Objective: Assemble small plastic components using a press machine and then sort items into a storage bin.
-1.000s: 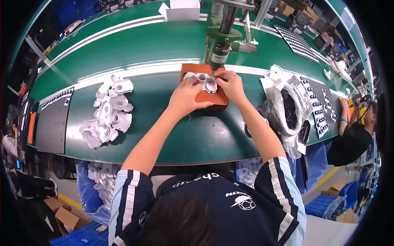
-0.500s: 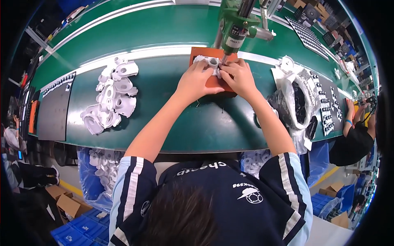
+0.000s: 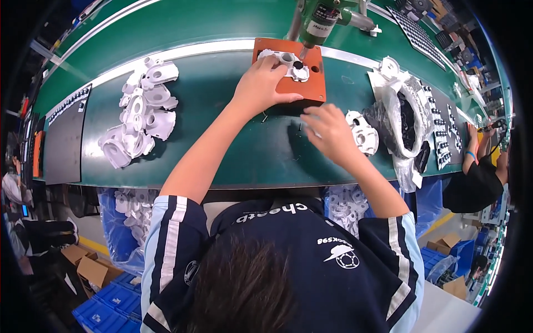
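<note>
A white moulded plastic part (image 3: pixel 300 74) with a round socket lies on the orange fixture block (image 3: pixel 308 89). A small black round piece (image 3: pixel 298 65) sits in it. My left hand (image 3: pixel 261 86) has its fingers bent over the left side of the part, with the thumb along the block's front edge. Over the green table in front of the block, my right hand (image 3: pixel 333 133) has its fingers apart and nothing visible in them. Its fingertips are near a small screw (image 3: pixel 301 127). Another small screw (image 3: pixel 265 117) lies below my left wrist.
A green press (image 3: pixel 322 25) stands above the block. White plastic parts (image 3: pixel 136 111) are heaped at left, beside a dark board (image 3: pixel 68 139). At right are a white part (image 3: pixel 363 133), an open plastic bag (image 3: pixel 393 125) and boards with small black pieces (image 3: pixel 441 133).
My right hand has left the white part and moved down and right to the table. The black piece now shows in the part. My left hand stays on the part; the whole view has shifted.
</note>
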Demonstrator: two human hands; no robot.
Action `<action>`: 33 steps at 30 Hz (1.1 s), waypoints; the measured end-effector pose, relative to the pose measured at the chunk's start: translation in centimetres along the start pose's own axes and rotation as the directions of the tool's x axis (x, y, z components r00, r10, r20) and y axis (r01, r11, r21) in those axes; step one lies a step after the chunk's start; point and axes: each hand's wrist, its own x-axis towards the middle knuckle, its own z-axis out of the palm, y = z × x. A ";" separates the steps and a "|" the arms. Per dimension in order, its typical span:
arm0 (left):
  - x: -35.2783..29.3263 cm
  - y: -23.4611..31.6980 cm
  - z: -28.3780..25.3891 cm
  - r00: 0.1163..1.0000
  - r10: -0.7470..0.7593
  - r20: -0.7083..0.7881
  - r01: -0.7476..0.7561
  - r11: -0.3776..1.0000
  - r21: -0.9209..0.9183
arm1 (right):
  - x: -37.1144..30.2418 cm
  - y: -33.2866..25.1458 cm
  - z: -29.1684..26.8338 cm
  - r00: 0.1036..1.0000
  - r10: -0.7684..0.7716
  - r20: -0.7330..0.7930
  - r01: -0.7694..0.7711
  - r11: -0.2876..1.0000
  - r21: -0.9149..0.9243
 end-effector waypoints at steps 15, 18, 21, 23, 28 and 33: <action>0.0 0.3 -0.2 0.999 -0.020 0.025 0.020 1.000 -0.003 | -1.0 0.7 2.5 0.998 0.060 -0.008 -0.060 0.998 0.003; 0.0 0.2 -0.1 0.999 -0.030 0.040 0.030 1.000 -0.006 | 0.6 2.2 0.0 0.953 0.271 -0.137 -0.225 0.933 0.281; 0.0 0.1 -0.2 0.999 -0.014 0.028 0.014 1.000 0.018 | 3.3 4.6 -1.6 0.884 0.443 -0.149 -0.354 0.843 0.406; 0.1 0.1 -0.2 1.000 0.004 0.021 -0.005 0.999 0.041 | 5.7 6.2 -0.8 0.874 0.468 -0.130 -0.383 0.829 0.408; 0.1 0.2 -0.3 0.998 -0.027 0.057 0.025 0.999 0.040 | 9.1 8.3 2.1 0.897 0.441 -0.020 -0.347 0.732 0.586; 0.0 0.2 -0.3 0.998 -0.035 0.045 0.035 0.999 0.020 | 9.9 8.9 2.2 0.886 0.462 0.040 -0.392 0.700 0.597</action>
